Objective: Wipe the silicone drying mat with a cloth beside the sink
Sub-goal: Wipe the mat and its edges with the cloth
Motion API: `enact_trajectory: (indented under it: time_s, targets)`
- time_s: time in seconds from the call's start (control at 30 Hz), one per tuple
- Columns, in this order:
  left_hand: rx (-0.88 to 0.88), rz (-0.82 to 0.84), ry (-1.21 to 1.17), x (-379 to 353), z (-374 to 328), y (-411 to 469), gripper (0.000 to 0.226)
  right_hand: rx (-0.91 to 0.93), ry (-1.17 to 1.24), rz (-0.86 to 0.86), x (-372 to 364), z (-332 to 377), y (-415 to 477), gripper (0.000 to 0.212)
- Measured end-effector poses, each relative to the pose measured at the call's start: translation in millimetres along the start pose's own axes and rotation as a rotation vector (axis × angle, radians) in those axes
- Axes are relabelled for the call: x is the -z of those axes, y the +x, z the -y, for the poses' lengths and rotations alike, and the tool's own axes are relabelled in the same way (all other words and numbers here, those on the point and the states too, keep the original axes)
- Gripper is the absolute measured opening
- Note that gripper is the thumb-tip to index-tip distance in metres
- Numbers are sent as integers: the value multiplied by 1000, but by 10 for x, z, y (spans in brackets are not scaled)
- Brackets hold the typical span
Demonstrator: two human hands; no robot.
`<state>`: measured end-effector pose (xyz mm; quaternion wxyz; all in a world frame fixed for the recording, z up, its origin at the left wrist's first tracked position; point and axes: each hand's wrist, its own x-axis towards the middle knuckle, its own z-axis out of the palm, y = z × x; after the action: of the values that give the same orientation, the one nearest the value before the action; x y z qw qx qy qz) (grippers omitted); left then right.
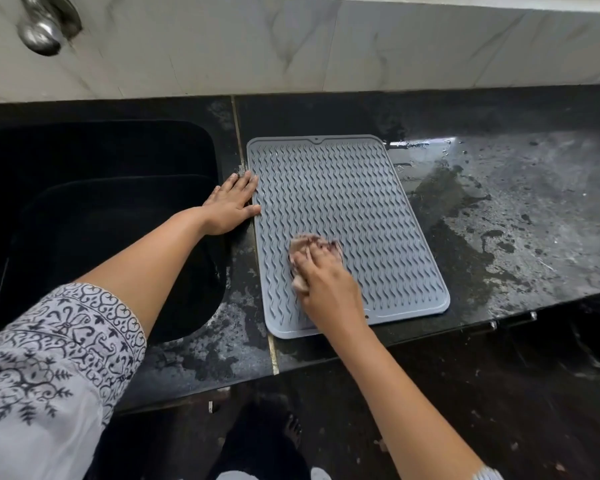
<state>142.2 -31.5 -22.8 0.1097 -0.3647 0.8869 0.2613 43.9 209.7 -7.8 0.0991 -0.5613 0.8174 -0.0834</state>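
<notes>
A grey silicone drying mat (347,202) with wavy ridges lies flat on the black counter, just right of the sink. My right hand (326,289) presses a bunched pinkish cloth (312,244) onto the mat's lower left part; the cloth shows beyond my fingertips and under my thumb. My left hand (231,206) lies flat and open on the counter strip, fingertips and thumb touching the mat's left edge.
A deep black sink (94,209) fills the left. A metal tap (40,27) juts from the marble wall above it. The black counter (520,216) right of the mat is wet and streaked. The counter's front edge runs just below the mat.
</notes>
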Motion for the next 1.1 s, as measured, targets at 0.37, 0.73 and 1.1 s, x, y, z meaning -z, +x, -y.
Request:
enact_trajectory:
  time_s: [0.37,0.73,1.1]
  targets:
    - [-16,-1,-36,-1,-3,-28,66,-144,308,179,676,-15,-774,26]
    - [-1,-7,-25,-15,4,-5,66,5,-73,72,105,-56,74,57]
    - [-2,9,-8,5,-14,-13,66,-106,247,263,760,-31,-524,33]
